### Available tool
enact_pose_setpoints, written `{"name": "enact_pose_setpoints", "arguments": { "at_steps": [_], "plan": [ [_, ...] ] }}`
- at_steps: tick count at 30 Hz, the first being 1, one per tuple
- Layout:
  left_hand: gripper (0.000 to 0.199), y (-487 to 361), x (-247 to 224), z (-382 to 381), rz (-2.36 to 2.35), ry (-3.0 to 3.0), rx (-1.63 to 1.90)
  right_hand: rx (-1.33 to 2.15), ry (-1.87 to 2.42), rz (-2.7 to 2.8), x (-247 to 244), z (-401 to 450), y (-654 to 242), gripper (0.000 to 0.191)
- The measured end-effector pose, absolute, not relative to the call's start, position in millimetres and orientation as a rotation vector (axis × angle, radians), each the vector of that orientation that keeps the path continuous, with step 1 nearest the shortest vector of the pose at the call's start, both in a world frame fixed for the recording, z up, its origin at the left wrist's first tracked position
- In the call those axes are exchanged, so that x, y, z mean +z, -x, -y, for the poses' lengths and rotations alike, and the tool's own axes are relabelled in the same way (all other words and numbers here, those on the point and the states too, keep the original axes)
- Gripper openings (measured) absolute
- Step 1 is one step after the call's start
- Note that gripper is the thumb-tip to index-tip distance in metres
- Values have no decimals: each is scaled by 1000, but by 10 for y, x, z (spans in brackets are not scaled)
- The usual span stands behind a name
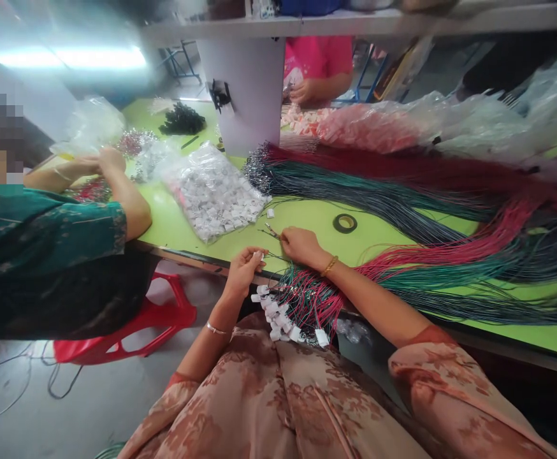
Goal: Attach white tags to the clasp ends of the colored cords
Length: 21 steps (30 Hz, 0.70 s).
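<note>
My left hand [244, 271] is closed on a small white connector [260, 255] at the front edge of the green table [164, 220]. To its right my right hand [302, 245] pinches thin dark wires, whose metal-tipped ends [269, 231] stick out to the left of the fingers. Below both hands, several white connectors [278, 319] on red, green and black wires hang over the edge against my lap. A clear bag of white connectors [221, 197] lies behind my left hand, with one loose white connector [270, 213] beside it.
Long bundles of red wires [450, 245], green and black wires cover the right side. A tape roll [345, 223] lies behind my right wrist. At the left a person in a green top [68, 223] works by a red stool [173, 312]. Another in pink [319, 64] is across the table.
</note>
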State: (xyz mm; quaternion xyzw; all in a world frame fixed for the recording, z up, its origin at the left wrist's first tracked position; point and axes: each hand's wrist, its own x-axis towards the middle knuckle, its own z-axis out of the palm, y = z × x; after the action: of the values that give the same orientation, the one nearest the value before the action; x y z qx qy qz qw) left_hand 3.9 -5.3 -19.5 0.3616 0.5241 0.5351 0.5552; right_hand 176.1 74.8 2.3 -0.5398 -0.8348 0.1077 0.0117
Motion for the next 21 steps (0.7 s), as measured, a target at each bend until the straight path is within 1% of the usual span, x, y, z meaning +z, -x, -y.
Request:
{"name": "enact_pose_setpoints", "arguments": {
  "at_steps": [5,9,11,14,17,21],
  "plan": [
    [30,-41,-218,48,-1238,-855,1254,241,1686,2696,28,-699,-1697,35],
    [30,-38,-236,40,-1212,-834,1249,282,1627,2756,37,-729,-1718,30],
    [30,-37,-247,41,-1201,-802,1265,345,1587,2695,31,-763,-1758,27],
    [27,-41,-252,48,-1174,-747,1301,522,1474,2453,29,-833,-1808,19],
    [24,-55,-235,49,-1119,-687,1327,818,1276,2175,67,-900,-1761,11],
    [26,-81,-188,36,-1057,-607,1366,1150,1034,1890,184,-918,-1583,15]
  ]
}}
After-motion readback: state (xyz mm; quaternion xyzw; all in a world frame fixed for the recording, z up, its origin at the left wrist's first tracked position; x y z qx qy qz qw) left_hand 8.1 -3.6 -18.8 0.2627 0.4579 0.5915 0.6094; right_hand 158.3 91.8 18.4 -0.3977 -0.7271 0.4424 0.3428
